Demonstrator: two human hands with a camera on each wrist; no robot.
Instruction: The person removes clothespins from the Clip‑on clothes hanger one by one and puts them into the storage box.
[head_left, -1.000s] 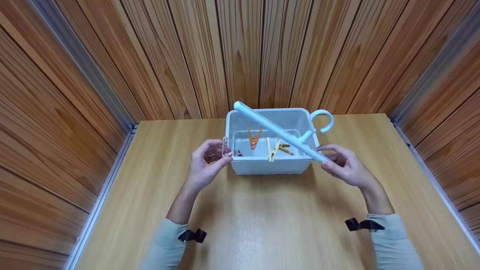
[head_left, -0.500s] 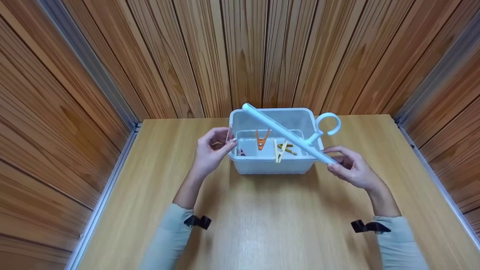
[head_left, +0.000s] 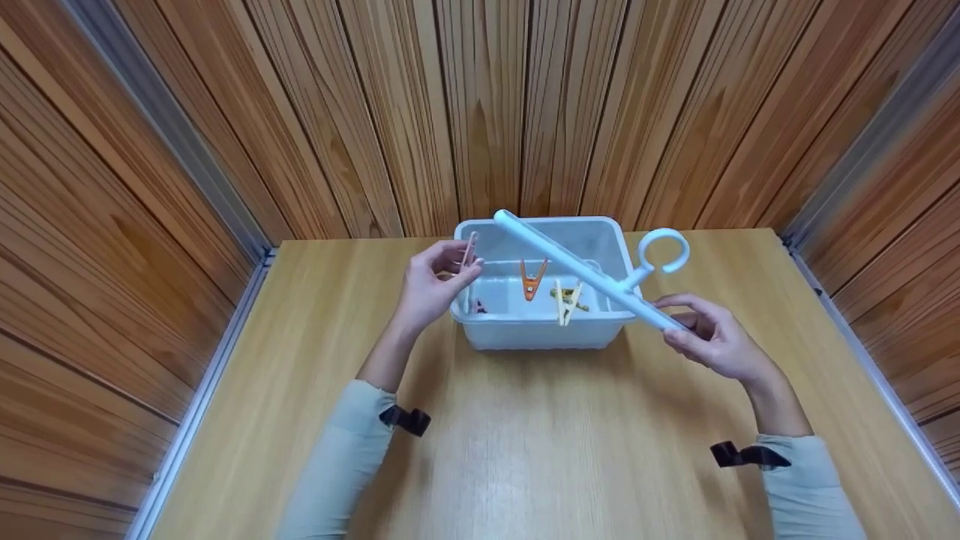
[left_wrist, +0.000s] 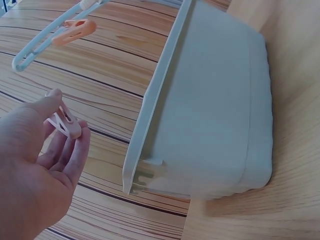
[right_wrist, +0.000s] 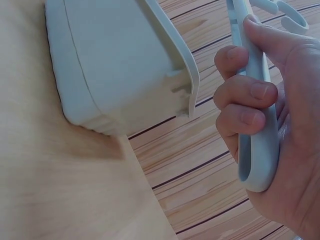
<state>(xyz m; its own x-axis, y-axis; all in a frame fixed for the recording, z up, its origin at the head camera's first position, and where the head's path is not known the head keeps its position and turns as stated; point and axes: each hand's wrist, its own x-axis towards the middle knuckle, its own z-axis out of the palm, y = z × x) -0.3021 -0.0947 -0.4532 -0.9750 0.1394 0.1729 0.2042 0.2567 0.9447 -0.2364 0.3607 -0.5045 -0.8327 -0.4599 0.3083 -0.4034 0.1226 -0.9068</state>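
Observation:
My left hand (head_left: 435,289) pinches a pink clothespin (left_wrist: 67,122) between thumb and fingertips at the basket's left rim. My right hand (head_left: 712,337) grips one end of a light blue clothes hanger (head_left: 570,262), fingers curled round it in the right wrist view. The hanger slants over the basket, its free end up at the left and its hook (head_left: 667,247) at the right. An orange clothespin (head_left: 532,280) appears attached to the hanger's lower bar, as does a cream clothespin (head_left: 568,304). A mustard clothespin (head_left: 583,304) lies in the basket, partly hidden.
The pale plastic basket (head_left: 540,334) stands on the wooden table (head_left: 525,450) near the back wall (head_left: 495,112). A small dark pink piece (head_left: 478,307) is at its inner left corner. Plank walls with metal rails close off both sides.
My left hand has moved right and farther back with the pink clothespin, which has tipped more upright. The hanger has shifted slightly right, and the orange and cream clothespins have moved with it.

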